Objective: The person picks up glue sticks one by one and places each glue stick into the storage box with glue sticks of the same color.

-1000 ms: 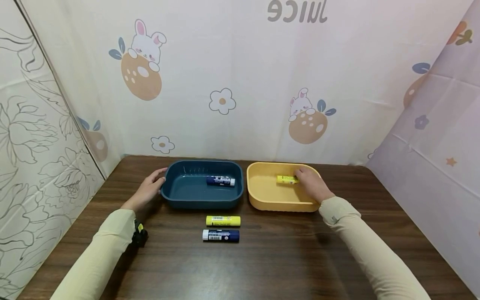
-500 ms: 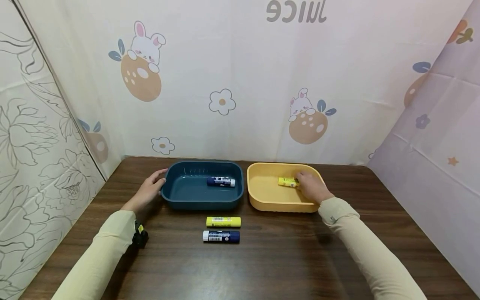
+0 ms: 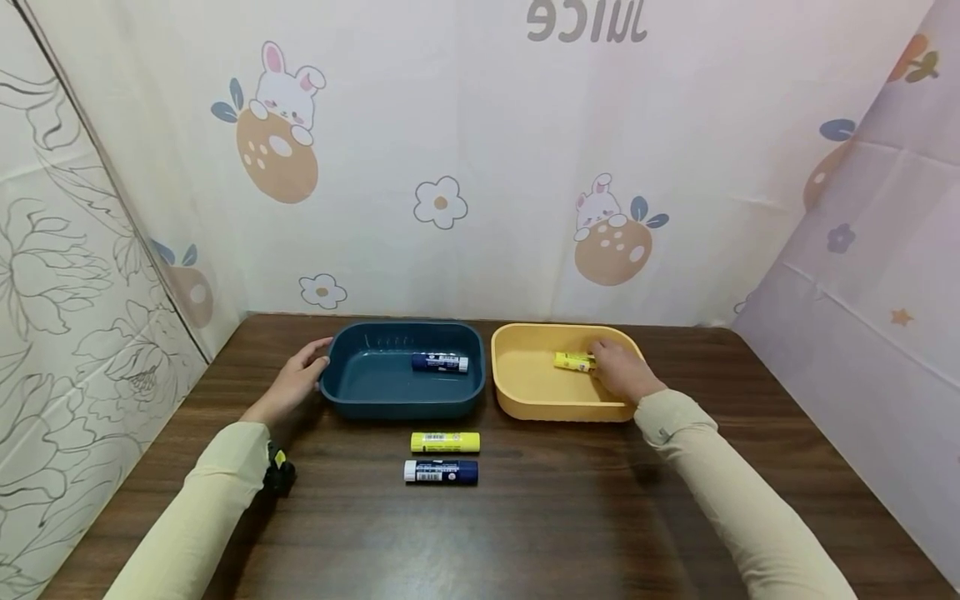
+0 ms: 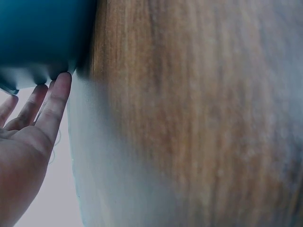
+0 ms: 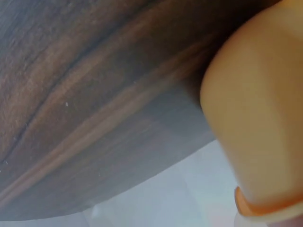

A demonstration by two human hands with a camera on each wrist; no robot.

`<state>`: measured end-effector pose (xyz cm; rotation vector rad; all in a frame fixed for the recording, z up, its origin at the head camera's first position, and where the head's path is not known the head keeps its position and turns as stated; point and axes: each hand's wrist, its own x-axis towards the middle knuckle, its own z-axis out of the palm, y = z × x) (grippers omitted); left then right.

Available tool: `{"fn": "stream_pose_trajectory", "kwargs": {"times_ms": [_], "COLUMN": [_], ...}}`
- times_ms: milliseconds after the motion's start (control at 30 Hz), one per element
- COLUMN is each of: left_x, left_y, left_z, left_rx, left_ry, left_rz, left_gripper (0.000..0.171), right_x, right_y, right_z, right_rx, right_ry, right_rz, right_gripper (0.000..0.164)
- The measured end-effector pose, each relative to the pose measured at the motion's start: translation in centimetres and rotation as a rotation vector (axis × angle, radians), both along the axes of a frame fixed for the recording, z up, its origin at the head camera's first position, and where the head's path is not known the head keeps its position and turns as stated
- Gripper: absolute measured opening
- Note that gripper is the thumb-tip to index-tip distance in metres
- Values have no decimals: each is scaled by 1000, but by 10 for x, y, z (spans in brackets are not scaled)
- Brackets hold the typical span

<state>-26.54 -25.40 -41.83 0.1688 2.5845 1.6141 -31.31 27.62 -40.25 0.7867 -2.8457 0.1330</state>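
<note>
My left hand rests against the left side of a dark blue bin. In the left wrist view its fingers are fairly straight, with the tips touching the bin's wall. A navy glue stick with a white cap lies inside that bin. My right hand reaches into a yellow bin and holds the right end of a yellow glue stick low in it. The right wrist view shows the yellow bin's outer wall; the fingers are hidden there.
In front of the bins, a second yellow glue stick and a second navy glue stick lie side by side on the wooden table. A patterned curtain hangs behind the table. A black wrist device sits under my left cuff.
The yellow glue stick in my right hand has shifted slightly and tilted a little inside the yellow bin. My left hand stays at the blue bin. The head view has moved slightly.
</note>
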Motion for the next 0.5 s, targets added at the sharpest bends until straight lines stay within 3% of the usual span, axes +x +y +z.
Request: {"fn": "stream_pose_trajectory", "kwargs": {"times_ms": [233,500], "left_x": [2,1], "left_y": [-1,0], "left_z": [0,0], "left_rx": [15,18], "left_ry": [5,10], "left_rz": [-3,-8], "left_gripper": [52,52], "right_x": [11,25], "right_y": [-7,-8], "right_z": [21,43], "right_rx": [19,17], "right_ry": [-85,-19], "right_rz": [-128,-80], "right_gripper": [29,35]}}
